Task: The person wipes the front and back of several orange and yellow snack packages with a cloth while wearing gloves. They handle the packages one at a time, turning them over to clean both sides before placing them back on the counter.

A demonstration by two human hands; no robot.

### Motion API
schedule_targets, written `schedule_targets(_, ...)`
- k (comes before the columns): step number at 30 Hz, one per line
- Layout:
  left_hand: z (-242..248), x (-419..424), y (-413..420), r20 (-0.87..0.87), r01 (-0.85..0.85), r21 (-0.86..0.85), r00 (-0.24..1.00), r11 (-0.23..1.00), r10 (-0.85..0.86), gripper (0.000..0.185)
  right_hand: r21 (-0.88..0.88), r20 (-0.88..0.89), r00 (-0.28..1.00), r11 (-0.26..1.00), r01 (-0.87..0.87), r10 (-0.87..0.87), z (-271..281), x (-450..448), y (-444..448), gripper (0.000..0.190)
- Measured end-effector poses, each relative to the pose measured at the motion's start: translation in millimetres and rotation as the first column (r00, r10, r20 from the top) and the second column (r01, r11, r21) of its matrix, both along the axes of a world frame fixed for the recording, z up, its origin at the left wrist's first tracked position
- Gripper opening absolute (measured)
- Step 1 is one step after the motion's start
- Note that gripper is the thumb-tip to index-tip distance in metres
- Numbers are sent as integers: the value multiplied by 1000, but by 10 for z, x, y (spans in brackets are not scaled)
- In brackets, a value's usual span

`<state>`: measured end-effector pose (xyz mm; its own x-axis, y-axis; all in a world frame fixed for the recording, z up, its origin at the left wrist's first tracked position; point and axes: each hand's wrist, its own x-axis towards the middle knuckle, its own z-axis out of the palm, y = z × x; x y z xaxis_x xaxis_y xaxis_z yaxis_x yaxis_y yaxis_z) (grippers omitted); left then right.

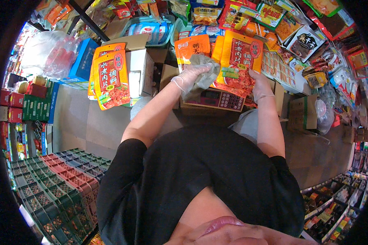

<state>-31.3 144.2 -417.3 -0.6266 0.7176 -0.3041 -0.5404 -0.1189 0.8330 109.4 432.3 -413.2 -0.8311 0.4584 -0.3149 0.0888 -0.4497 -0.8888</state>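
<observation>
My left hand [191, 76], in a thin clear glove, is closed on a crumpled grey cloth [208, 65]. The cloth lies against the side of an orange seasoning pouch [188, 46]. My right hand [259, 85], gloved as well, grips the lower right edge of yellow-and-orange seasoning pouches [240, 58], at least two overlapping. They are held tilted with their printed fronts towards me. Below them shows the keypad of a weighing scale [230, 101], its top hidden. Off to the left, several matching pouches [113, 81] rest overlapped beside an opened carton [145, 72].
Teal plastic baskets [168, 20] with blue-and-white packs stand at the back. Hanging packets [303, 43] crowd the right, above a cardboard box [300, 113]. A blue carton [82, 61] stands left. Green and red plastic crates [46, 180] sit at lower left.
</observation>
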Motion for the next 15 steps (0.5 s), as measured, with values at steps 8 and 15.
schedule_targets(8,209,-128,-74,13,115,-19,993,993,-115,39,-27,12,1000,999,28,-28,58,9,-59,31)
schedule_targets(15,243,-264,-289,150,140,-63,980,988,-129,37,-147,-87,996,989,24,-37,380,65,-39,33)
